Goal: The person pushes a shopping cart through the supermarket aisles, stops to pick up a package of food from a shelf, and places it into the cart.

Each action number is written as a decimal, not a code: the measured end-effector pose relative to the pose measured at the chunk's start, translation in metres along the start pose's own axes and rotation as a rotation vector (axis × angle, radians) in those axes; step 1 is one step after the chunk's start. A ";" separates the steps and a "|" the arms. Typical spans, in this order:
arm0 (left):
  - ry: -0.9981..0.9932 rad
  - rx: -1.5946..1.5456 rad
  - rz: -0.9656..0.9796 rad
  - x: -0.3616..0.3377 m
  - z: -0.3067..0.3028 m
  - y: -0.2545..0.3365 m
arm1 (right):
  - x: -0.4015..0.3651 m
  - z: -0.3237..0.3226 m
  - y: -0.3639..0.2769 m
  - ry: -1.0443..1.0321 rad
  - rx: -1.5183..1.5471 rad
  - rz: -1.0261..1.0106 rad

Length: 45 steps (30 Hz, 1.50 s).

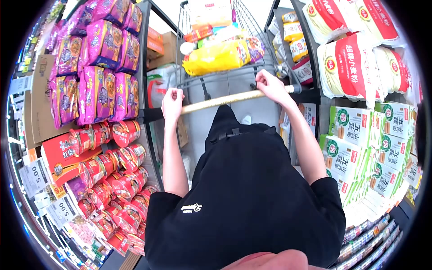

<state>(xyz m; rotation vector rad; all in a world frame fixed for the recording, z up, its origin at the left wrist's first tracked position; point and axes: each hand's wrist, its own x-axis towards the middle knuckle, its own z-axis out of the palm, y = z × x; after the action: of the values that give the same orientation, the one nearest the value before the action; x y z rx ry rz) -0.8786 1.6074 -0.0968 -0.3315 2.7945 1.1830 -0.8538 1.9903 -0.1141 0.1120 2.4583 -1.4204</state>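
Observation:
A wire shopping cart (216,80) is in front of me, with a pale bar handle (220,101) across its near side. My left hand (172,104) is closed at the handle's left end, thumb against the fingers. Over the right part of the bar lies my right hand (271,86), its fingers curled inward just beyond it; its grip is partly hidden. In the cart's basket lie a large yellow bag (217,57), a purple packet (255,47) and an orange-red package (198,33). A white and beige package (211,12) stands farther in.
Purple noodle packs (102,42) and red noodle cups (128,157) are stacked close on my left. On the right are red and white flour bags (348,67) above green and white cartons (344,148). Dark shelf posts (143,58) flank the cart. Price cards (62,210) hang at lower left.

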 end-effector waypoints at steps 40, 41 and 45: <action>-0.179 0.768 -0.149 0.117 0.054 -0.019 | 0.050 -0.044 0.068 0.370 -0.638 0.260; -0.181 0.769 -0.144 0.121 0.056 -0.021 | 0.051 -0.043 0.069 0.369 -0.636 0.248; -0.238 0.863 -0.097 0.121 0.059 -0.017 | 0.054 -0.044 0.068 0.327 -0.608 0.275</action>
<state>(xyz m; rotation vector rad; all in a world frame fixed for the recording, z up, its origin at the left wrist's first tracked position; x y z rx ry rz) -0.9929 1.6182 -0.1693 -0.2156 2.7124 -0.0624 -0.9001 2.0585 -0.1663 0.5558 2.8775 -0.5387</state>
